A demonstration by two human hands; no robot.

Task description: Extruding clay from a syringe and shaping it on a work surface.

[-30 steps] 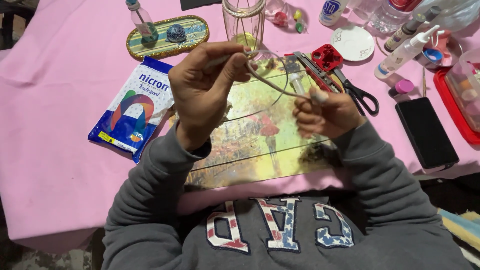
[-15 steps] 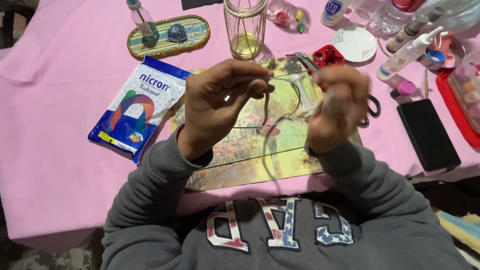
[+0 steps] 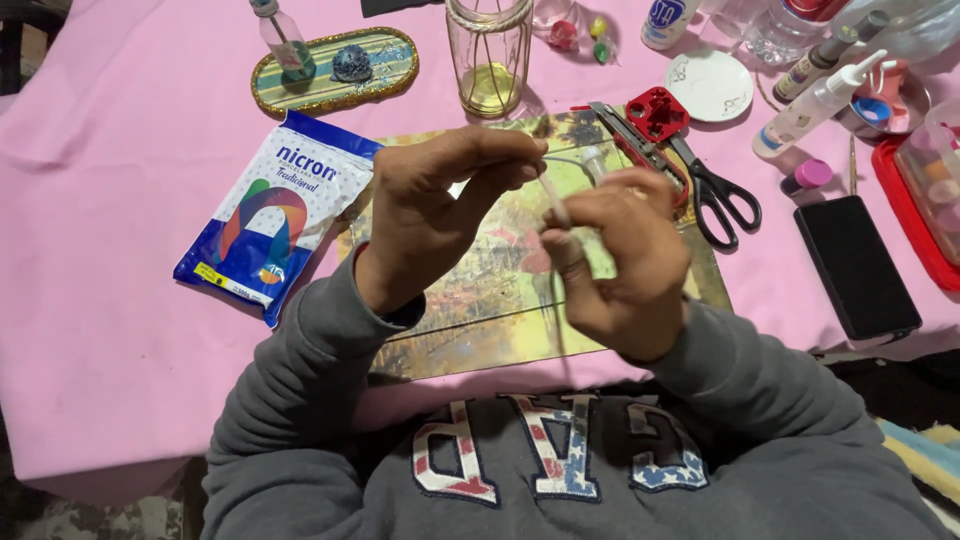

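Nearest, both hands meet above the pictured work mat (image 3: 480, 300): the left hand (image 3: 435, 215) and right hand (image 3: 620, 265) each pinch closed on a thin pale strand of soft material (image 3: 553, 205), raised between them, not yet laid down anywhere. Beyond, on the pink table (image 3: 110, 250), lie a blue-and-white packet (image 3: 272, 215), black-handled scissors (image 3: 720, 190) and a glass jar (image 3: 490, 55).

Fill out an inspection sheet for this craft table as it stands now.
Surface: pink cloth; picture mat under the hands.
Job's things: thin pale strand, pinched between both hands.
Clutter: blue packet, glass jar, scissors, red cutter, glue bottle, dark phone, oval tray.
Grips: left hand and right hand, both shut on the strand.
Cables: nothing seen.
Surroundings: grey sleeves.
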